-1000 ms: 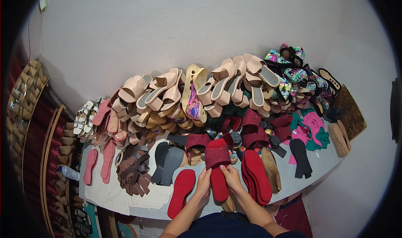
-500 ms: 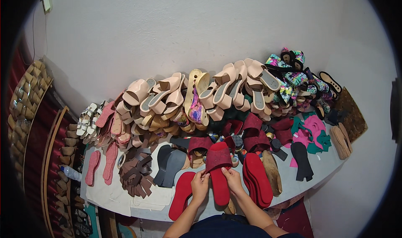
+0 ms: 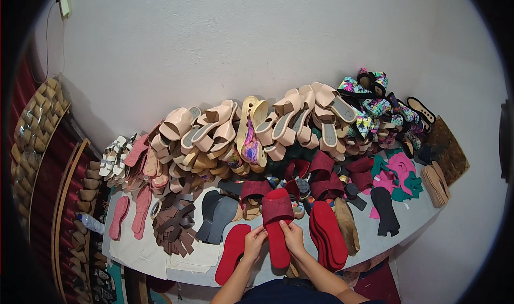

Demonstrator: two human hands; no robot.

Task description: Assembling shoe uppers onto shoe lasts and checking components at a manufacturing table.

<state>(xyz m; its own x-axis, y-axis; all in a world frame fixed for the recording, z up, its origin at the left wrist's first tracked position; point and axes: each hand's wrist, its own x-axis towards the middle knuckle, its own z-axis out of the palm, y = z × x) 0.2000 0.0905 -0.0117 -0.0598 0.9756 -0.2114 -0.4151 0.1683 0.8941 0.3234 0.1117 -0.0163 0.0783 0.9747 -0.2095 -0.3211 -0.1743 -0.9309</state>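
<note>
The left hand (image 3: 255, 242) and the right hand (image 3: 292, 236) pinch one red slipper (image 3: 276, 230) between them, thumbs on top, gripping its two edges just behind the wide, dark red strap. It is held above the near middle of the counter (image 3: 411, 212), toe pointing away from the person.

Just left of the hands lies at least one red sole (image 3: 233, 253); to the right is a stack of red soles (image 3: 327, 234), three or more, with one tan shoe-shaped form (image 3: 349, 229) beside it. Beyond the held slipper sit at least four dark red slippers (image 3: 255, 190), crowding the space ahead.

Farther left are two overlapping dark grey pieces (image 3: 222, 221), a bundle of brown straps (image 3: 175, 226) too tangled to count, one tape roll (image 3: 156, 209) and two groups of pink soles (image 3: 141, 213). To the right are one black cut piece (image 3: 384, 211), pink and green scraps (image 3: 401, 170) and at least two tan soles (image 3: 436, 185).

A heap of beige sandals (image 3: 214, 127), ten or so showing, blocks the back, with patterned sandals (image 3: 376, 107) on its right and white sandals (image 3: 113, 154) on its left. Small marks on the beige sandals' grey insoles are too small to read.
</note>
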